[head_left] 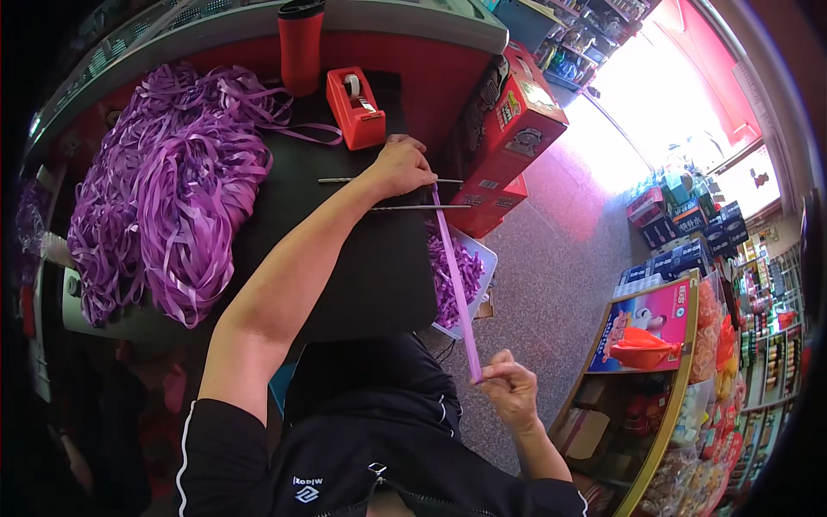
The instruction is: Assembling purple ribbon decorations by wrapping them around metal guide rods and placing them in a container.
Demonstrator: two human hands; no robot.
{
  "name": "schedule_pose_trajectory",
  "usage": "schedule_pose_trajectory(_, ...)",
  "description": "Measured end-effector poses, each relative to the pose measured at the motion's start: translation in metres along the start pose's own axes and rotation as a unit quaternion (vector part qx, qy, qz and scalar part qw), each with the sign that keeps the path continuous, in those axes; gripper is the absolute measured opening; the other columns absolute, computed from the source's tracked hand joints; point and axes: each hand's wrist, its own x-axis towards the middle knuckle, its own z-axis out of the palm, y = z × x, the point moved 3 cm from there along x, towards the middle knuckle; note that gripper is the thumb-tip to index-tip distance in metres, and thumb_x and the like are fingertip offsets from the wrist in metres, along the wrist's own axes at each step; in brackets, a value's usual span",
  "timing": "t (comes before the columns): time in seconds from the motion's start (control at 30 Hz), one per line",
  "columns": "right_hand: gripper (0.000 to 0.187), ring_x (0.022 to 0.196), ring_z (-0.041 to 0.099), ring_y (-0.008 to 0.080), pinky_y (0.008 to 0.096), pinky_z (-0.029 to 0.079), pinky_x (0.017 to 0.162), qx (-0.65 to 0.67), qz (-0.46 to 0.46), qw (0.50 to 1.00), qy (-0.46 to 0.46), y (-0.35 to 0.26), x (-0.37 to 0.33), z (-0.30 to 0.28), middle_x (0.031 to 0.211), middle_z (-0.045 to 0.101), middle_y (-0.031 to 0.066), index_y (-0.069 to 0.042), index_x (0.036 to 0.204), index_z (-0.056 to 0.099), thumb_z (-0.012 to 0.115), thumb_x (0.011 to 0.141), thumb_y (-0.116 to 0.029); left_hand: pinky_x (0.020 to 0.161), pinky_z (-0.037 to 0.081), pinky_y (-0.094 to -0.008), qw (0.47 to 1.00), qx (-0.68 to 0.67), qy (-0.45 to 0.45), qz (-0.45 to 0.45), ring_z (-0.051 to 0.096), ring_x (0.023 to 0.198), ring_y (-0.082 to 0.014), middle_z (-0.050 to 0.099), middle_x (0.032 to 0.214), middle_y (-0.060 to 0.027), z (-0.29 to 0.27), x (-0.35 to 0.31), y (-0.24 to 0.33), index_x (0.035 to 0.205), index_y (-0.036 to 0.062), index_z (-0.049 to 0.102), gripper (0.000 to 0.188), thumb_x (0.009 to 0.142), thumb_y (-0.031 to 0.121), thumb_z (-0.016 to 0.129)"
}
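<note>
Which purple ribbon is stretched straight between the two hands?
The single ribbon strip from left hand to right hand; the big pile lies loose.

I'm wearing a black short-sleeved top that fills the lower middle of the frame. A thin white stripe runs down the seam of the left sleeve at the lower left, curving along the shoulder. A small white emblem with pale lettering sits on the chest near the bottom centre, and just right of it a metal zip pull hangs at the collar opening. Both my forearms are bare, with no watch, ring or band showing on my left hand (401, 165) or my right hand (510, 384).
</note>
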Motion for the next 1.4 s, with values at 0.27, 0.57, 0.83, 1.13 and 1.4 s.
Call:
schedule_pose_trajectory(0.27, 0.023, 0.081, 0.04, 0.018, 0.0372, 0.031, 0.077, -0.046, -0.287, 0.957, -0.017, -0.083, 0.059, -0.008, 0.078, 0.068, 0.0054, -0.01, 0.091, 0.066, 0.071, 0.082, -0.031, 0.109, 0.028, -0.0435, 1.0, -0.004, -0.007, -0.003, 0.031, 0.132, -0.0339, 0.053, 0.131, -0.0133, -0.002, -0.001, -0.002, 0.086, 0.0074, 0.076, 0.026, 0.076, 0.031, 0.069)
schedule_pose_trajectory(0.57, 0.055, 0.118, 0.055, 0.0311, 0.0346, 0.039, 0.095, 0.025, -0.401, 0.907, -0.124, -0.178, 0.218, 0.01, 0.119, 0.061, 0.0262, 0.008, 0.133, 0.039, 0.04, 0.1, -0.035, 0.109, 0.029, -0.0446, 1.0, 0.004, -0.003, 0.002, 0.03, 0.133, -0.0376, 0.053, 0.132, -0.0131, 0.003, 0.003, 0.004, 0.083, 0.0097, 0.077, 0.022, 0.077, 0.03, 0.069)
schedule_pose_trajectory(0.83, 0.065, 0.079, 0.05, 0.01, 0.0224, 0.036, 0.072, 0.179, -0.174, 0.95, -0.188, -0.139, 0.411, 0.022, 0.12, 0.061, 0.0245, -0.001, 0.139, 0.035, 0.032, 0.1, -0.052, 0.11, 0.028, -0.0446, 1.0, -0.029, 0.012, -0.003, 0.031, 0.133, -0.0411, 0.055, 0.13, -0.0151, -0.004, -0.001, 0.005, 0.082, 0.0102, 0.077, 0.019, 0.069, 0.021, 0.067)
schedule_pose_trajectory(1.13, 0.065, 0.08, 0.051, 0.0159, 0.0284, 0.044, 0.075, 0.297, -0.008, 0.941, -0.165, -0.004, 0.481, 0.018, 0.126, 0.058, 0.0222, -0.011, 0.147, 0.027, 0.027, 0.099, -0.055, 0.112, 0.026, -0.0449, 1.0, -0.01, -0.002, -0.018, 0.027, 0.136, -0.0391, 0.05, 0.135, -0.0146, -0.002, -0.007, 0.007, 0.083, 0.0044, 0.073, 0.02, 0.067, 0.014, 0.067)
schedule_pose_trajectory(1.4, 0.068, 0.096, 0.053, 0.0202, 0.0319, 0.037, 0.093, 0.266, 0.047, 0.954, -0.13, 0.079, 0.477, 0.014, 0.126, 0.06, 0.017, -0.009, 0.149, 0.024, 0.024, 0.1, -0.055, 0.109, 0.031, -0.0429, 0.999, -0.008, 0.037, -0.037, 0.033, 0.134, -0.0361, 0.051, 0.131, -0.0171, -0.003, -0.007, 0.017, 0.077, 0.0036, 0.072, 0.016, 0.064, 0.012, 0.07)
